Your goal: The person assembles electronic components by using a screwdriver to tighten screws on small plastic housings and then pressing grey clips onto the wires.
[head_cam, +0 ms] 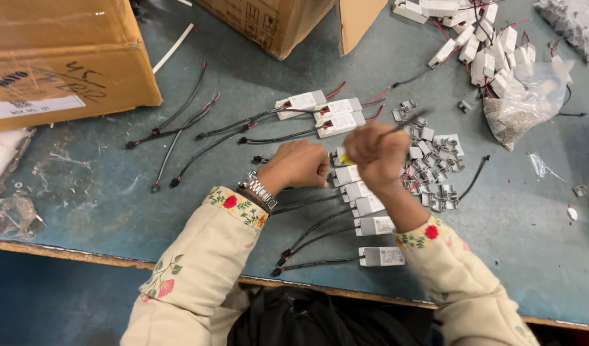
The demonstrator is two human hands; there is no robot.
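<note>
the blue-grey table [102, 192] carries a big cardboard box [57, 57] at its far left corner and a second cardboard box [269, 22] at the far edge. a clear plastic bag [522, 106] near the far right corner holds small grey bits. a column of white led driver modules [371, 224] runs toward the near edge, long axes left to right, black leads [313, 240] pointing left. the left hand [301, 163], fingers curled in a fist, presses on the topmost module [345, 174]. the right hand [378, 154], blurred, is clenched around a yellow-handled tool [347, 158] above it. small metal clips [435, 166] lie heaped just right.
</note>
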